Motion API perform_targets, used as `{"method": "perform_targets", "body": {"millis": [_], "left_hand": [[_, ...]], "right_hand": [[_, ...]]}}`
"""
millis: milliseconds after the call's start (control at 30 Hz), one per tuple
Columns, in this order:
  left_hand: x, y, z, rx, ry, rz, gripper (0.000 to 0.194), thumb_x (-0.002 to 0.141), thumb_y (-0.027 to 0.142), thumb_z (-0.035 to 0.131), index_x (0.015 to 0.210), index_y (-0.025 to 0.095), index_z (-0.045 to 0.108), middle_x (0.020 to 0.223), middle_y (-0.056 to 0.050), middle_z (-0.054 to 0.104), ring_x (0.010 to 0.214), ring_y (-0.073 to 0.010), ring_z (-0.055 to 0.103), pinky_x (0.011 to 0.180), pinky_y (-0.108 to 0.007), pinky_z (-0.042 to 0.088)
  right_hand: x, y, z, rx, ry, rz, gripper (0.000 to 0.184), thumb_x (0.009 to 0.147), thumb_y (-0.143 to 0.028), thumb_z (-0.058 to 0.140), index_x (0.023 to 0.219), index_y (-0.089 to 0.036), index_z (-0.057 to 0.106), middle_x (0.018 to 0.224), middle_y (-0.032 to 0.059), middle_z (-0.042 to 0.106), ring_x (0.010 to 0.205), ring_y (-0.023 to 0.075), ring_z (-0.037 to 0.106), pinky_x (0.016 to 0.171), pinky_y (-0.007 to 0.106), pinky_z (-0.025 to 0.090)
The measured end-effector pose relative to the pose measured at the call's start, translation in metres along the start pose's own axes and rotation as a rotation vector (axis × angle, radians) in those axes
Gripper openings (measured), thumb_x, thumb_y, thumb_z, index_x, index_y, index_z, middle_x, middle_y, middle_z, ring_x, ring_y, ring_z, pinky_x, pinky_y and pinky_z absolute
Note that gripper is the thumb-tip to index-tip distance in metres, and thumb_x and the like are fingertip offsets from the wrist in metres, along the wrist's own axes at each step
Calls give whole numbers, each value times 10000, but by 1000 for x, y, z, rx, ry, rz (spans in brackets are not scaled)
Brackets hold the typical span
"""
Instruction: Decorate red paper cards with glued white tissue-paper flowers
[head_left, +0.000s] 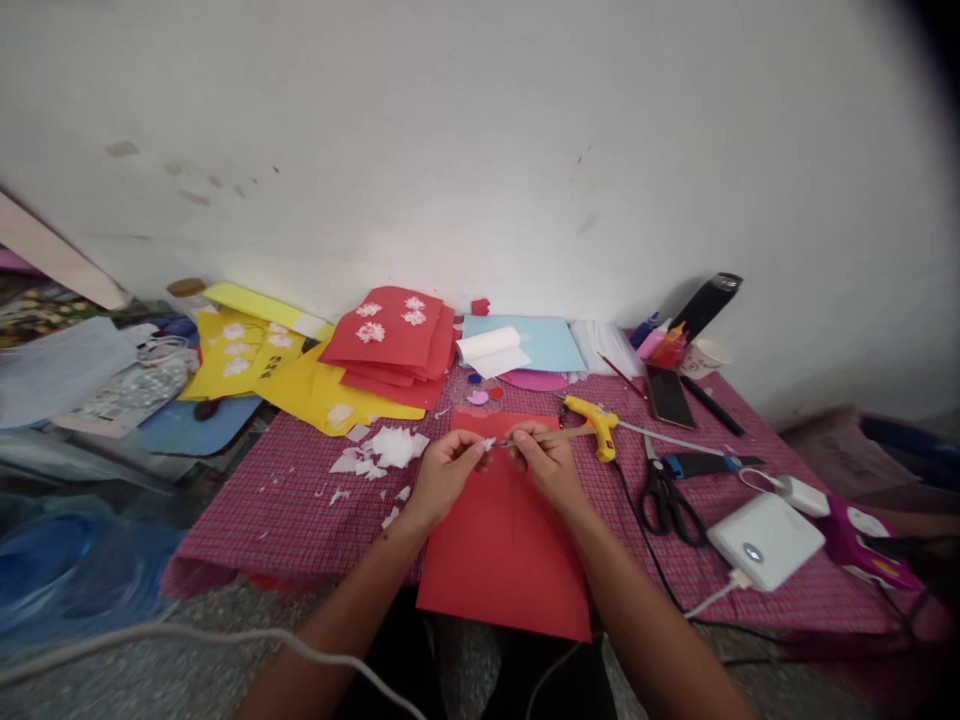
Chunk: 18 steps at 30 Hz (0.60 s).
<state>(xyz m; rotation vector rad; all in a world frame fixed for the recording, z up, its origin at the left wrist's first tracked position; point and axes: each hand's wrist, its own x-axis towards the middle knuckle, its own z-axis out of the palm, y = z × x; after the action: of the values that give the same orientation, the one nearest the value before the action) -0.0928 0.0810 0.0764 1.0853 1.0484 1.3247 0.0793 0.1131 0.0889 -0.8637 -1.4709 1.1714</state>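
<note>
Pinching a small white paper piece (489, 443) at the middle of the frame, your left hand (451, 468) has its thumb and fingertips pressed together on it. Your right hand (546, 462), just to the right, is clamped on a thin brush (571, 434), its handle sticking out toward the right and its tip pointing left at the paper piece; you cannot tell from here whether the two touch. Both hands are above a red sheet (506, 570), which runs from the centre down to the bottom edge of the checked tablecloth (292, 510) and past it. Left of your left hand lie torn white scraps (397, 447). Above the hands, near the centre, sit small dabs of blue, red and pink paint (496, 394), with a white paper roll (487, 345) on a light blue sheet (555, 342) beyond them. In the upper left of centre, red cards (390, 365) bear pale flowers. Right of your right hand lies a yellow glue gun (600, 428), with black scissors (660, 500) below it and a white box (765, 540) at lower right.
</note>
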Motion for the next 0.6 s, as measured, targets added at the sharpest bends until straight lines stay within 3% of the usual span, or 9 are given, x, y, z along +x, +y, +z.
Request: {"method": "perform_targets", "body": {"millis": [433,600], "left_hand": [[0,-2,0,87,23,10,169,852,337,653,859,170,671,778,-18,693,719,-132,611,716,-256,476],[0,0,1,66,21,7,189,852,352,660,864,164,673,786,-21,691,718,-131,609,712,-257,480]], "right_hand": [[-1,3,0,28,-12,13,264,915,-453,595,843,-201,632,637,-22,551,492,118,445,456,250,343],[-2,1,0,39,46,-5,246,913,-426,597,821,-201,634,626,-23,551,490,118,455,462,251,352]]}}
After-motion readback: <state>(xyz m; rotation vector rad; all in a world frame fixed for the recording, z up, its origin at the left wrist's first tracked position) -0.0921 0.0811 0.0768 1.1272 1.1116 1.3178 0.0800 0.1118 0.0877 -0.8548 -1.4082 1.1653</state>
